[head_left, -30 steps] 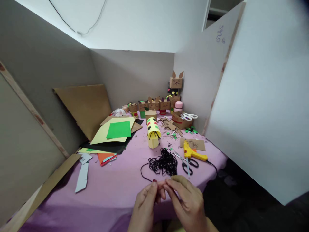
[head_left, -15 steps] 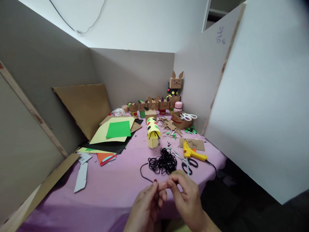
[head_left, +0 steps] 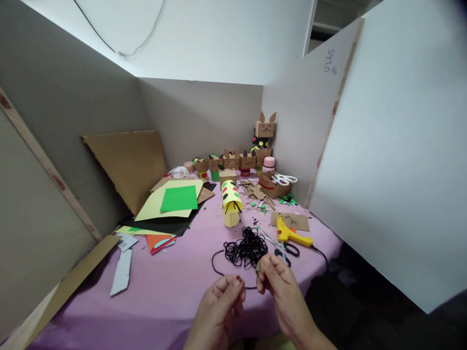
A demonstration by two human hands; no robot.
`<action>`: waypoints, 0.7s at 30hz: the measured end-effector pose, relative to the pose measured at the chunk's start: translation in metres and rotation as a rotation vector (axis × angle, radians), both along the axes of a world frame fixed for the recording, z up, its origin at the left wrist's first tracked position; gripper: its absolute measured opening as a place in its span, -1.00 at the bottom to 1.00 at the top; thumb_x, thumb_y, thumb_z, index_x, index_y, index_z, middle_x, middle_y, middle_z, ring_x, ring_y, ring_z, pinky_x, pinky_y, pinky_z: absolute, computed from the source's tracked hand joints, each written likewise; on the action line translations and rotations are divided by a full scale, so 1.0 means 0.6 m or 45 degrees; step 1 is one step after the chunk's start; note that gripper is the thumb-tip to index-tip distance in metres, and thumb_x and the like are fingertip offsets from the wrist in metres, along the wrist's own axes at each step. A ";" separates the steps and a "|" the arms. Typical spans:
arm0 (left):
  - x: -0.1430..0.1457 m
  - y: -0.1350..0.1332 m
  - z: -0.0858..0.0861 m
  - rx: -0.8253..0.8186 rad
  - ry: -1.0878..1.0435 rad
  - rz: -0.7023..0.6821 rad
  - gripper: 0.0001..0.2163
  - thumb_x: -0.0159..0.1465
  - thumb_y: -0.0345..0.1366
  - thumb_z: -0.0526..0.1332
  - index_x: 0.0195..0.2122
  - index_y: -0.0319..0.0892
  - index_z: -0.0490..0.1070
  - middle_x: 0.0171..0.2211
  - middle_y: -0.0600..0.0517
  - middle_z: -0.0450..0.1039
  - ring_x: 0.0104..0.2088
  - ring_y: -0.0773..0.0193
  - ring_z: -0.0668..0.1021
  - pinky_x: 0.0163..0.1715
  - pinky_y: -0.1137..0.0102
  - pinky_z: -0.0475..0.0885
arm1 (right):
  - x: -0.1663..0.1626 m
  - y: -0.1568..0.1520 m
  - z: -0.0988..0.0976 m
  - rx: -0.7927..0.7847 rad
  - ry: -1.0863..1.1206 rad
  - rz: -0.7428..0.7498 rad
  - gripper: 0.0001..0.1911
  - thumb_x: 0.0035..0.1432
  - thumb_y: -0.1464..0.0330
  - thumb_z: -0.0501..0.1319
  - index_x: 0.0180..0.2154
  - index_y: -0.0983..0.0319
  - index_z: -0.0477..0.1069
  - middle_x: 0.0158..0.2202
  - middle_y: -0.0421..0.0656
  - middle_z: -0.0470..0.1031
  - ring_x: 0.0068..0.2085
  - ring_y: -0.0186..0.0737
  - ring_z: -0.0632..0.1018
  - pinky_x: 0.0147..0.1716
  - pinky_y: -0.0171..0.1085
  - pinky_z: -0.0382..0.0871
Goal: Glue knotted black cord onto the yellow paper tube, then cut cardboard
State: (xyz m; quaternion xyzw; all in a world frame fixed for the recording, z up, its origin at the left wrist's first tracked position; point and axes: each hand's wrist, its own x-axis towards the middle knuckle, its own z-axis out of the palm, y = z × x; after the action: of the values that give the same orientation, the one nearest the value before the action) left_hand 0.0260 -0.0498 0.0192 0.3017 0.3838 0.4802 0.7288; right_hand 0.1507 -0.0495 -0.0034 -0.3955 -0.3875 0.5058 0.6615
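Near the table's front edge, my left hand [head_left: 221, 304] is closed, with a black cord [head_left: 251, 288] between its thumb and fingers. The same cord runs across to my right hand [head_left: 280, 287], whose thumb and fingers pinch it. A short gap separates the two hands. Just beyond them lies a tangled heap of black cord [head_left: 248, 248], and a loose strand curves from its left side toward my left hand. Behind the heap stands a yellow paper tube [head_left: 231, 194] with red and black flower shapes and black cord strands on its front.
On the right lie a yellow glue gun [head_left: 292, 233] and black-handled scissors [head_left: 292, 249]. Behind them, a cardboard box [head_left: 272, 185] holds white-handled scissors [head_left: 284, 179]. Coloured paper sheets [head_left: 178, 198] lie left. Cardboard figures [head_left: 231, 161] line the back; grey partitions [head_left: 200, 116] surround the table.
My hands have moved apart; the right hand has shifted slightly up and right. A stretch of black cord now shows between them. The view has tilted up slightly.
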 end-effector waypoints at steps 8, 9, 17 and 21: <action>-0.025 0.049 0.005 0.071 0.034 0.202 -0.67 -0.14 -0.10 0.41 -0.69 -0.23 0.34 -0.70 0.15 0.30 -0.62 0.46 0.25 -0.58 0.55 0.18 | -0.004 0.022 -0.013 0.000 -0.306 0.158 -0.54 -0.04 0.20 0.32 -0.08 0.17 0.32 -0.22 -0.14 0.41 -0.43 -0.34 0.39 -0.54 -0.39 0.24; -0.027 0.060 0.005 0.075 0.034 0.231 -0.66 -0.14 -0.08 0.40 -0.69 -0.23 0.35 -0.69 0.14 0.32 -0.62 0.45 0.27 -0.57 0.54 0.20 | -0.001 0.028 -0.015 -0.003 -0.327 0.151 -0.51 -0.03 0.19 0.31 -0.05 0.15 0.30 -0.18 -0.13 0.40 -0.42 -0.33 0.39 -0.54 -0.38 0.25; -0.028 0.144 0.014 0.077 0.040 0.291 -0.73 -0.13 -0.14 0.41 -0.65 -0.24 0.44 -0.55 0.00 0.53 -0.53 0.36 0.41 -0.49 0.48 0.29 | 0.038 0.088 0.013 -0.085 -0.384 0.154 -0.66 0.06 0.12 0.21 -0.26 0.27 0.42 -0.42 -0.16 0.46 -0.47 -0.31 0.44 -0.48 -0.33 0.27; -0.010 0.167 0.031 -0.045 -0.010 0.263 -0.83 0.03 -0.25 0.32 -0.36 -0.21 0.52 -0.28 -0.06 0.57 -0.32 0.25 0.50 -0.40 0.43 0.32 | 0.053 0.117 0.040 -0.096 -0.415 0.109 -0.68 0.04 0.13 0.23 -0.29 0.25 0.43 -0.45 -0.19 0.45 -0.48 -0.30 0.43 -0.46 -0.32 0.27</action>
State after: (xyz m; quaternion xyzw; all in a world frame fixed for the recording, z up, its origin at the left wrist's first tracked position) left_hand 0.0198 0.0505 0.0379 0.2459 0.4184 0.5470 0.6821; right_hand 0.1825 0.0204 0.0206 -0.4800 -0.4867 0.4768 0.5526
